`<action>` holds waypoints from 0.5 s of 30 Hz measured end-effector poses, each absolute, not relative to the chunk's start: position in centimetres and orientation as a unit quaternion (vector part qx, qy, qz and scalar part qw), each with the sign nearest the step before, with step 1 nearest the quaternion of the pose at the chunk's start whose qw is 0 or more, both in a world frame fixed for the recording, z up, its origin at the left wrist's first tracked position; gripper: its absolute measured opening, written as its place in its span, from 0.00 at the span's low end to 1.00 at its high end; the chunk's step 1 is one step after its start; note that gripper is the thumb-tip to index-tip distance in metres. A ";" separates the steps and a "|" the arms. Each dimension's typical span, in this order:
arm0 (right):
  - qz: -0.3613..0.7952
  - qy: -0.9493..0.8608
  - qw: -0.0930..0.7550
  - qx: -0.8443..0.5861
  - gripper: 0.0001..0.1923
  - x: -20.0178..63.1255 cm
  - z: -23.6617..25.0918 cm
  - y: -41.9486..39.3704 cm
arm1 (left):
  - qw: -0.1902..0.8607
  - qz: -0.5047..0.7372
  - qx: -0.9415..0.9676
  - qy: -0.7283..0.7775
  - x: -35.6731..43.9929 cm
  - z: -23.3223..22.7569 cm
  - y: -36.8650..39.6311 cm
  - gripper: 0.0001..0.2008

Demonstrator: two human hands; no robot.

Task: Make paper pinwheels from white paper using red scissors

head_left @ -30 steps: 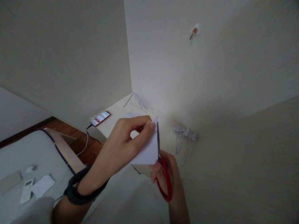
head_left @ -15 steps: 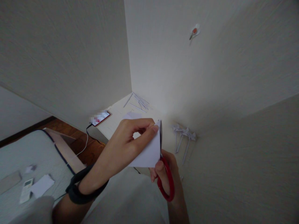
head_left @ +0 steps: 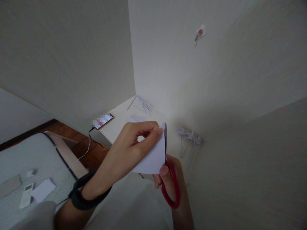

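Two walls [head_left: 96,57] meet in a corner and fill most of the view, with a pale desk [head_left: 120,123] set into that corner and a bed [head_left: 28,166] lower left. On the desk lie a phone [head_left: 103,120] on a cable, loose paper strips [head_left: 144,105] near the corner, and small paper bows [head_left: 189,137] to the right. A remote [head_left: 26,195] and a white slip [head_left: 43,190] rest on the bed. Closer in, the left hand [head_left: 127,150], a dark band at its wrist, is closed in a pinch on a folded white paper [head_left: 152,156], thumb and fingertips gripping its upper edge and holding it up in front of the desk. The right hand [head_left: 171,182] is curled through the red handles of the scissors [head_left: 169,182], whose blades stand along the paper's right edge, looking nearly closed. My guess is the main danger lies in how near the blade runs to the left fingertips: a slip in the pinch could bring skin to the edge. The paper held only at its top may also flex and send the cut crooked.
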State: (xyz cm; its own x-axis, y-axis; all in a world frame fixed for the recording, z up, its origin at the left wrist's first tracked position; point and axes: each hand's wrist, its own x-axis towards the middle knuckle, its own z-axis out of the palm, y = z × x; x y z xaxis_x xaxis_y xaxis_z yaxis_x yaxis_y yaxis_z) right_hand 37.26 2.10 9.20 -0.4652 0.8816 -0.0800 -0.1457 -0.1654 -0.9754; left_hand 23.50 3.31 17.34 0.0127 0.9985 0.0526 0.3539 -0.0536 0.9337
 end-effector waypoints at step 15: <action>0.679 -0.513 0.380 -0.362 0.33 37.2 9.1 1.8 | 0.371 0.417 0.592 0.581 23.5 17.4 3.1 0.19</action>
State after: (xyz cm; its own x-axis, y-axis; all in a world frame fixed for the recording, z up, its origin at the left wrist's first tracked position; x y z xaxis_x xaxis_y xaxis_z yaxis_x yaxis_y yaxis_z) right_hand 37.21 1.77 9.10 -0.4495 0.8875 -0.1018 -0.1443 -0.1846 -0.9722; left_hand 23.53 3.14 17.36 -0.0245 0.9977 0.0632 0.3792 -0.0492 0.9240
